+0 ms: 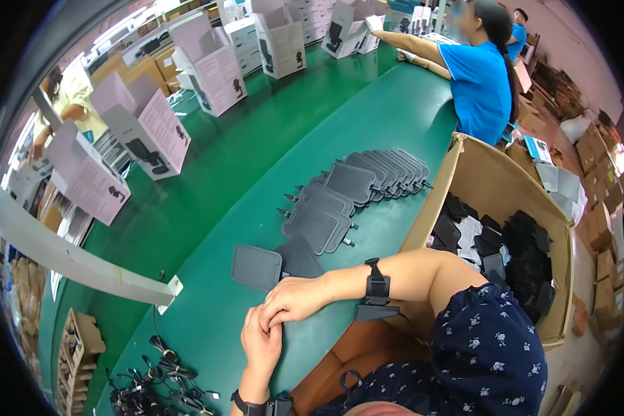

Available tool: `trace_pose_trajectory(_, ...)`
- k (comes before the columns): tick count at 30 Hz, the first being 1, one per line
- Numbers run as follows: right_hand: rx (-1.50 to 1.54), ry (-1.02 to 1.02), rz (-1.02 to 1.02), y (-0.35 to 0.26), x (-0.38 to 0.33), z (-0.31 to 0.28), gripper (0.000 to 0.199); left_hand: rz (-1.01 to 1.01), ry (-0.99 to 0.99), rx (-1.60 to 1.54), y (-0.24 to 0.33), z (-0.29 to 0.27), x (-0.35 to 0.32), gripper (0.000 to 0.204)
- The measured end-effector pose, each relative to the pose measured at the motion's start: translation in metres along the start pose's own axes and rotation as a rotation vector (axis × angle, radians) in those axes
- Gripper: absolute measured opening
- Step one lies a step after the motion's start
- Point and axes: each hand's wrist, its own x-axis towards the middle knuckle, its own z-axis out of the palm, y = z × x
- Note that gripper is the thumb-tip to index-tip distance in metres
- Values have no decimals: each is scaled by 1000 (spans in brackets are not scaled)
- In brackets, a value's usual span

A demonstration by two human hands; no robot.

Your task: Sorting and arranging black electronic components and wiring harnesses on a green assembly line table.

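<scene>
My left hand (262, 347) and my right hand (297, 299) meet over the green table, fingers curled and touching. The right fingers lie over the left ones, and no object shows between them. Just beyond the right hand lies a flat dark grey rectangular plate (256, 267) with rounded corners, next to a second, darker plate (301, 258). Farther off, more such plates (320, 225) with short metal stems overlap in a curved row. Below my left hand's side, a tangle of black cables (166, 381) rests on the table.
At my right stands an open cardboard box (423, 220) holding black parts. Printed white boxes (149, 132) line the green conveyor surface (218, 156) beyond the table. A white metal bar (83, 253) juts in from the left. A co-worker in blue (480, 87) reaches toward a box.
</scene>
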Motion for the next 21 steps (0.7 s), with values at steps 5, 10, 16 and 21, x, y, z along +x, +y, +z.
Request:
trace_pose_trajectory(5, -434, 112, -86, 5, -4, -11, 18, -61, -10, -157, 1, 5, 0, 41)
trace_pose_trajectory(10, -782, 335, 50, 7, -1, -14, 45, -199, -41, -374, -1, 0, -7, 52)
trace_pose_trajectory(16, -922, 289, 251, 35, -6, -13, 51, -132, -8, -432, -6, 3, -7, 43)
trace_pose_trajectory(21, -1020, 318, 189, -7, -24, -50, 52, -236, 76, -492, -4, -6, -2, 37)
